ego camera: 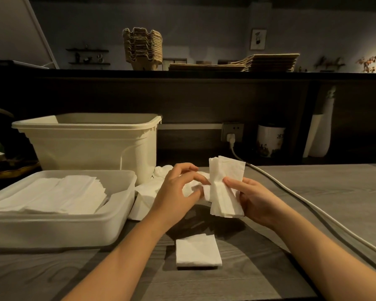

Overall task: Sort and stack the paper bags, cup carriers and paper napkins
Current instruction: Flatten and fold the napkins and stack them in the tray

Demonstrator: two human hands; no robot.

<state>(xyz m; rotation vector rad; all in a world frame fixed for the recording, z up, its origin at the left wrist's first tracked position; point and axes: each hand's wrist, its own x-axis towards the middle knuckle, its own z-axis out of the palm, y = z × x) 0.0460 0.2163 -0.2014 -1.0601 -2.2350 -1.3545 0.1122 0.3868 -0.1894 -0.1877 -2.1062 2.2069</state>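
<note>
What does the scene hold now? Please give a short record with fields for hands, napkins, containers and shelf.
left hand: pinches a crumpled napkin
right hand: grips a napkin bundle, upright
table: one folded napkin near the forearms; loose napkins beside the tray
shallow tray: holds stacked napkins
deep tub: behind the tray, contents hidden
shelf: cup carriers stacked; paper bags lying flat
</note>
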